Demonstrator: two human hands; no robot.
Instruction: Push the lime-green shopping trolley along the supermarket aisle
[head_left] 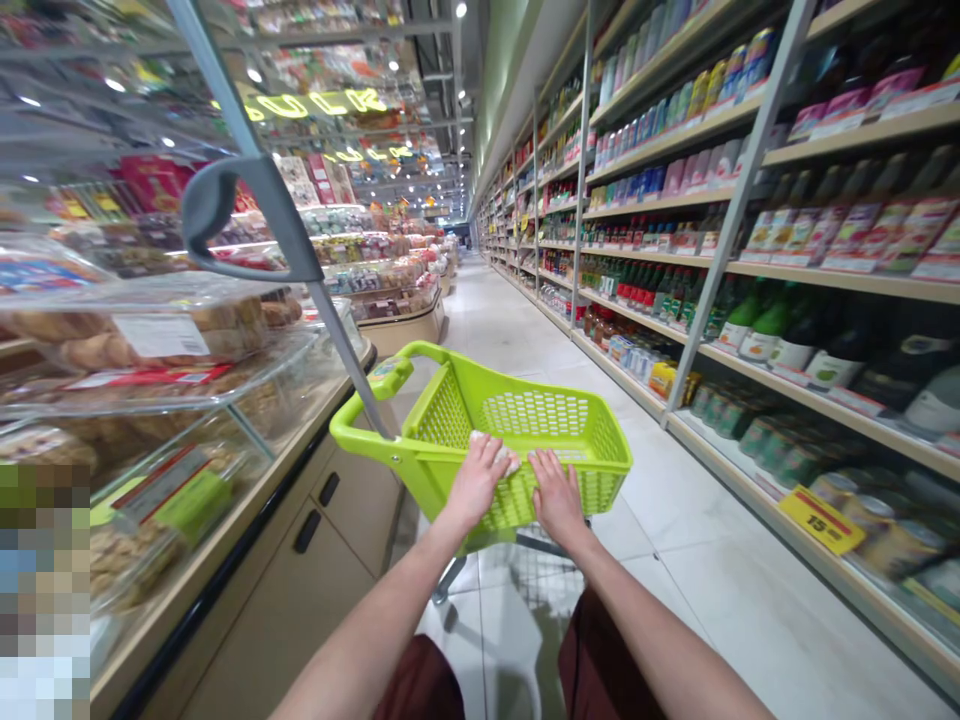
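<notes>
A lime-green shopping cart (439, 432) with a perforated plastic basket stands in front of me on small wheels; its basket looks bare inside. My left hand (480, 478) is closed over the near rim and presses a crumpled white wipe (513, 462) against it. A short way to the right, my right hand (556, 488) grips the same rim, fingers bent over the top. From the cart's left end a grey pole (349, 345) slants up, with a grey loop handle (300, 245) on it.
Along the right run tall shelves (832, 275) of bottles and cans, with a yellow price tag (821, 520) low down. A display counter (330, 530) with packed food boxes (161, 335) lines the left. Between them a white tiled aisle (495, 300) leads away.
</notes>
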